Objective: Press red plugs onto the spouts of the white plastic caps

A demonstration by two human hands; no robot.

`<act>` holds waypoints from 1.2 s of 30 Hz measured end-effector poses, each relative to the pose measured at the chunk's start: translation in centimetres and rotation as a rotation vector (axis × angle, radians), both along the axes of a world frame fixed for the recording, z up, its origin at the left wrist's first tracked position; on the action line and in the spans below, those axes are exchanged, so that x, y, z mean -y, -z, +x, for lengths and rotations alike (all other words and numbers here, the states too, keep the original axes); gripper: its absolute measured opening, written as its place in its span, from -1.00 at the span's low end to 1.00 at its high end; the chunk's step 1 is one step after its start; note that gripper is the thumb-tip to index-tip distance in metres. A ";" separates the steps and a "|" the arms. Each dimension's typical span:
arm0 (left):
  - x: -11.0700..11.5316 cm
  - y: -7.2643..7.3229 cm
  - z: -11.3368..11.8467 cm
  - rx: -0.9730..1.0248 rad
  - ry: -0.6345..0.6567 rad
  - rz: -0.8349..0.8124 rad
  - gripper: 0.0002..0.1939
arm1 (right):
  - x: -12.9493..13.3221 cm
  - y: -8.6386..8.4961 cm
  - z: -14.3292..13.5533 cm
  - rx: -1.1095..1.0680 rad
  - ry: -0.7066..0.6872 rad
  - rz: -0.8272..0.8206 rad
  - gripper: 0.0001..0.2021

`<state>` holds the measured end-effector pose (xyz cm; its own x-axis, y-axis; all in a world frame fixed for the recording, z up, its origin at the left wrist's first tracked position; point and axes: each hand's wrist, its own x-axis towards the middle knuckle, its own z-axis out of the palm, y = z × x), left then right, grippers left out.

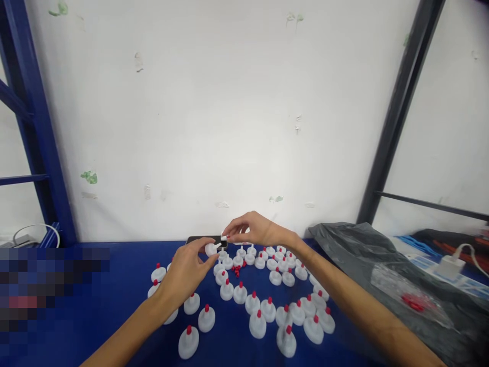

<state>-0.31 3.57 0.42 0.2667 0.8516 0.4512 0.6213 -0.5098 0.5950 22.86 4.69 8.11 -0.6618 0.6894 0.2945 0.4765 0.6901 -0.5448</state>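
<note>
My left hand (193,262) pinches a white bottle top (211,249) whose thin bare nozzle points right. Close beside it, my right hand (252,229) is closed on a small white piece (224,237) with a bit of red at my fingertips. Many similar white tops with red caps (258,324) stand on the blue table (229,334), mostly in a curved group right of centre. Several at the back have bare white nozzles (241,252). Loose red caps (237,270) lie in a small pile below my hands.
A dark flat device (196,238) lies behind my left hand, by the wall. At the right, a grey plastic sheet (355,265) carries a clear bag with red pieces (412,302). A white charger (451,266) sits farther right. Dark and blue metal posts flank the table.
</note>
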 end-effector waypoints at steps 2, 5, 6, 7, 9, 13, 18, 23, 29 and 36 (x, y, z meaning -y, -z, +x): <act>0.1 -0.1 0.1 0.063 0.024 -0.052 -0.54 | 0.0 0.4 -0.5 -0.090 0.008 0.019 -0.79; 0.1 -0.2 0.3 0.177 0.081 -0.120 -0.54 | 0.0 1.1 -1.1 -0.133 -0.014 0.004 -0.80; 0.2 -0.3 0.4 0.223 0.106 -0.148 -0.53 | 0.0 1.2 -1.2 -0.137 -0.020 -0.003 -0.80; 0.2 -0.3 0.5 0.273 0.132 -0.181 -0.50 | -0.1 1.4 -1.2 -0.142 -0.023 -0.010 -0.80; 0.3 -0.4 0.6 0.384 0.176 -0.258 -0.39 | -0.1 1.5 -1.3 -0.165 -0.011 -0.010 -0.81; 0.3 -0.5 0.6 0.583 0.259 -0.408 -0.27 | -0.2 1.7 -1.8 -0.201 0.046 0.066 -0.87; 0.4 -0.9 0.4 0.721 0.383 -0.526 -0.57 | 0.2 1.9 -2.8 -0.185 0.033 0.106 -0.93; 0.5 -1.0 0.3 0.730 0.387 -0.558 -0.60 | 0.5 2.0 -2.9 -0.173 0.003 0.088 -0.93; 1.0 -1.4 0.4 0.627 0.349 -0.545 -0.61 | 0.7 2.2 -3.1 -0.134 -0.058 0.096 -0.94; 0.3 -1.5 0.2 0.435 0.266 -0.454 -0.43 | 0.5 1.5 -2.3 -0.133 -0.013 0.136 -0.91</act>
